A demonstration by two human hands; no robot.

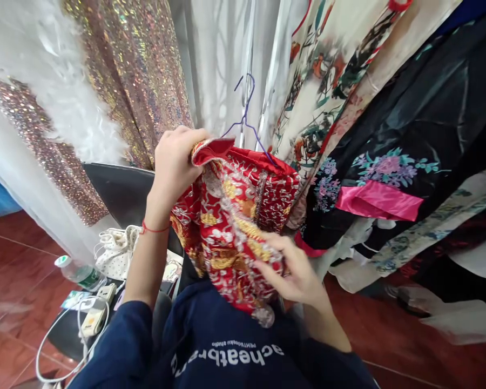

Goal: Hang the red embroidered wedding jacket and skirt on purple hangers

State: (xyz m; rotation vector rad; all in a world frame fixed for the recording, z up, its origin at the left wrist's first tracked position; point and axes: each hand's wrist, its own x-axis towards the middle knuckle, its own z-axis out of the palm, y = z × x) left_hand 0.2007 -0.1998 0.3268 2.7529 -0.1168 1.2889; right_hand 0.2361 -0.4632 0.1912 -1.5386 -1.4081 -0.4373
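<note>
A red jacket [227, 237] with dense gold and silver embroidery hangs in front of me, its glossy red lining showing at the top. My left hand [180, 159] is closed on its collar at the upper left. Low on the jacket's front, my right hand [297, 273] has its thumb and forefinger apart on the gold trim; its other fingers are partly hidden at the cloth. Out of the jacket's top rises a purple wire hanger [246, 116], its hook up and its lower part hidden inside.
Sequined cloth [133, 70] and white feathery trim [60, 81] hang left, patterned and black garments [413, 119] right. A dark chair [119, 192] stands left, near a dotted pouch [115, 251], a plastic bottle [81, 274], a power strip [99, 313] and a looped white cable [40, 346].
</note>
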